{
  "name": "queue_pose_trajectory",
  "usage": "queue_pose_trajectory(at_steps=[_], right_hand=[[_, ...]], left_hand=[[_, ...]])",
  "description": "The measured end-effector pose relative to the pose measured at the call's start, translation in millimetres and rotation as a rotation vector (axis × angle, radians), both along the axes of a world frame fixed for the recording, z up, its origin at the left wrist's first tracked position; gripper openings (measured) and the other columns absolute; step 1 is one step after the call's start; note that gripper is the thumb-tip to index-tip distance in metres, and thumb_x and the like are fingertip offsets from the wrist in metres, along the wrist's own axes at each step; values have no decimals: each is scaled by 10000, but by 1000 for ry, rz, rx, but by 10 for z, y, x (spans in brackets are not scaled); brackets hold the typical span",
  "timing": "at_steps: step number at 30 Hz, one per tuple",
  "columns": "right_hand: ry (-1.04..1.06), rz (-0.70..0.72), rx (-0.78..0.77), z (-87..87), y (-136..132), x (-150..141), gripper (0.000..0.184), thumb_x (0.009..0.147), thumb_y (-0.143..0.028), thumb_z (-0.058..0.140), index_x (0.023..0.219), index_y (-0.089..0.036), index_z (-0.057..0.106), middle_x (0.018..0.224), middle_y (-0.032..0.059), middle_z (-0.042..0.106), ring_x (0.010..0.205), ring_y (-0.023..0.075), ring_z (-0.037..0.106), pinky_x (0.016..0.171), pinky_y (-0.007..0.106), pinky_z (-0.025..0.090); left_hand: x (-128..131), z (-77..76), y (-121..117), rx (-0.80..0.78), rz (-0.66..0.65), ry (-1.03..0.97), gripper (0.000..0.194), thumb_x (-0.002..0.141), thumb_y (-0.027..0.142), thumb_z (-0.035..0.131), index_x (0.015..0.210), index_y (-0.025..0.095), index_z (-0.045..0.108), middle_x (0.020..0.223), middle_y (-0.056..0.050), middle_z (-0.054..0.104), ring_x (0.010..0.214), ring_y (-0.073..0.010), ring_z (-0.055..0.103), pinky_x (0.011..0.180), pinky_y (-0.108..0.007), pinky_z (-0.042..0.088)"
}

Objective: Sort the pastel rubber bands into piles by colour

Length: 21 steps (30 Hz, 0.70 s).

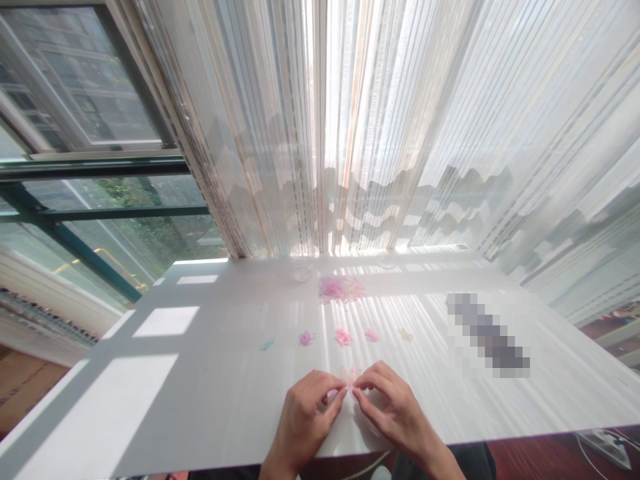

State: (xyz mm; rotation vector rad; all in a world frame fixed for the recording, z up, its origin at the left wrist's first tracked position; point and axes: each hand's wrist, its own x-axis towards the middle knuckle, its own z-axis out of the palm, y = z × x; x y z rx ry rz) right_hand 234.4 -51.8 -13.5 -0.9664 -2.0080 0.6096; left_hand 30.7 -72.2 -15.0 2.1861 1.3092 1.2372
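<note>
My left hand and my right hand meet near the table's front edge, each pinched between thumb and forefinger. Their fingertips nearly touch over a small pale pink elastic band, mostly covered by the fingers. Just beyond them lies a loose cluster of pink bands, partly hidden. Farther off, a row of small piles runs across the table: blue bands, purple bands, bright pink bands, lighter pink bands and yellow bands. Behind the row sits a larger mixed pile, mainly pink.
The white table carries stripes of sunlight. A clear round container stands at its back, left of the big pile. A blurred-out dark object lies to the right. Striped curtains hang behind, beside a window.
</note>
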Motion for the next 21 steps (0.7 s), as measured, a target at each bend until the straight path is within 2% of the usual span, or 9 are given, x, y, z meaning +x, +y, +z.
queue_pose_trajectory(at_steps=[10,16,21], right_hand=[[37,-16,4,0,0,20,109,984,-212,598,904,-223,672,841,29,650,786,171,648,708,283,529],[21,14,-26,-16,-5,14,103,972,-213,615,1022,-235,702,894,40,661,843,180,667,756,291,552],[-7,37,-17,-62,12,16,115,955,-186,623,1002,-234,717,901,42,670,846,181,678,758,289,560]], left_hand=[[2,-17,2,-53,0,2,98,963,234,645,893,228,714,771,-15,706,650,-142,641,596,-229,507],[2,-32,-12,-74,-10,3,81,967,216,639,929,235,708,814,-2,717,671,-136,638,636,-231,506],[-2,-32,-12,-67,-13,9,76,968,210,634,933,228,700,818,-5,716,671,-139,635,643,-239,499]])
